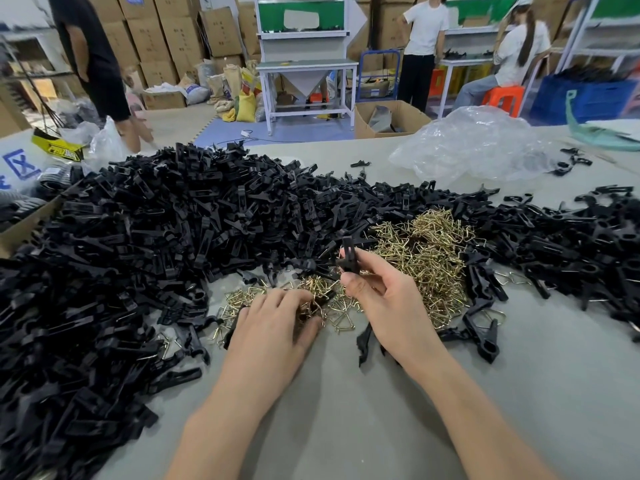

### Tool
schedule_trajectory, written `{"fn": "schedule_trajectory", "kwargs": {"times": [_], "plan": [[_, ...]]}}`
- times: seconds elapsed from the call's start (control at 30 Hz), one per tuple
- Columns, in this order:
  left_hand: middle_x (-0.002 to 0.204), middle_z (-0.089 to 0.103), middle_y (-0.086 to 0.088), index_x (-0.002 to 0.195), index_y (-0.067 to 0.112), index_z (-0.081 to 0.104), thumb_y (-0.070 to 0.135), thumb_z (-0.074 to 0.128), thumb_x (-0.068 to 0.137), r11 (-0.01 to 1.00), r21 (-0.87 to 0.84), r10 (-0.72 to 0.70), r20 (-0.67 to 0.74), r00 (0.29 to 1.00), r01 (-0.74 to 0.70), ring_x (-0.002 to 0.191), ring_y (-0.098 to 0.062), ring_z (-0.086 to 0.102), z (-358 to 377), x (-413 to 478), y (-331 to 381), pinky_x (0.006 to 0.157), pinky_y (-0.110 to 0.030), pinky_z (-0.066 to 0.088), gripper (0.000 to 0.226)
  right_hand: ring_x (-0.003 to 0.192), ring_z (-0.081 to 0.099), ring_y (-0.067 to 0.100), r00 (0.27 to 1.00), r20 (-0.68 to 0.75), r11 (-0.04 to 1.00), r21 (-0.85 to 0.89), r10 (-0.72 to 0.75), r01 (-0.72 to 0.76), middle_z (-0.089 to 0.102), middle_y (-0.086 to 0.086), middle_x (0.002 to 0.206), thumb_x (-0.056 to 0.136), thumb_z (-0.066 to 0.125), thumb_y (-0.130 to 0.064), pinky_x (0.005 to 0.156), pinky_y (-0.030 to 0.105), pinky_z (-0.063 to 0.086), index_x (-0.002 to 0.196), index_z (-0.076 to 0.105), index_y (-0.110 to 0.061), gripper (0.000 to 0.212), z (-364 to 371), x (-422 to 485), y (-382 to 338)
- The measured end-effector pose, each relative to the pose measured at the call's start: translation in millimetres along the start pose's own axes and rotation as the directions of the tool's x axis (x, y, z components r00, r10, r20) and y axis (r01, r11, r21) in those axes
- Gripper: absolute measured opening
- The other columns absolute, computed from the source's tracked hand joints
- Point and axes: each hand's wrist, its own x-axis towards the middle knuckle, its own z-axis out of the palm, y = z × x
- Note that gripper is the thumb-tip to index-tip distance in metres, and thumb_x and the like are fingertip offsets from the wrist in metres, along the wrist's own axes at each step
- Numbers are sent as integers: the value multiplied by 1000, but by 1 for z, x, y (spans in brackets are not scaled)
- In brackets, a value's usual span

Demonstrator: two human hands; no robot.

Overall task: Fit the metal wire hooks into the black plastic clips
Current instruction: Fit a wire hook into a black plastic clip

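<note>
A person sits at a big grey table (450, 393) with both bare arms reaching out over it.

The right hand (384, 299) is lifted a little above the table. Its thumb and fingers pinch one black clip (348, 258) and hold it almost straight up, with the top end poking out above the fingertips. I cannot tell if a hook is in that clip yet.

The left hand (273, 327) lies low on the table, palm down. Its fingers curl down into a small heap of gold wire hooks (311, 292) — the tips are buried in the wires, so I cannot tell if they have hold of one.

A bigger pile of hooks (426, 258) sits just behind the right hand, shiny and tangled. All around it is a huge pile of clips (156, 237), which fills the left side of the table and runs along the back to the right edge. A few clips lie loose near the right wrist — one of them (483, 332) has a wire loop sticking out beside it.

Farther back on the table there is a crumpled clear plastic bag (474, 147). Behind the table are stacked cardboard boxes (166, 39), a white workbench (306, 67), and other people standing or sitting.
</note>
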Motion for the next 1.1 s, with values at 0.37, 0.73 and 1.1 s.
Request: {"fn": "schedule_trajectory", "kwargs": {"times": [0.37,0.73,1.1], "plan": [[83,60,17,83,33,50,41,50,99,951,-308,-53,-176,983,-4,85,-4,56,-2,-1,6,82,-39,49,17,96,69,3,1000,-7,999,-38,2,-2,72,-21,107,98,66,-26,91,22,54,131,64,-26,32,-2,0,2],[98,74,20,102,40,75,29,59,100,592,-803,-311,-146,939,71,91,5,66,-8,3,18,82,-13,51,20,107,64,3,999,-1,991,-122,-49,48,63,-18,114,96,69,-16,93,16,49,129,66,-29,35,2,-1,2],[89,77,8,93,42,80,30,60,97,409,-897,-367,6,930,167,77,-1,65,-11,3,25,83,-30,55,24,105,59,-2,985,-9,942,-294,-173,162,64,-17,112,90,75,-12,91,14,46,116,66,-27,31,6,-7,-2]]}}
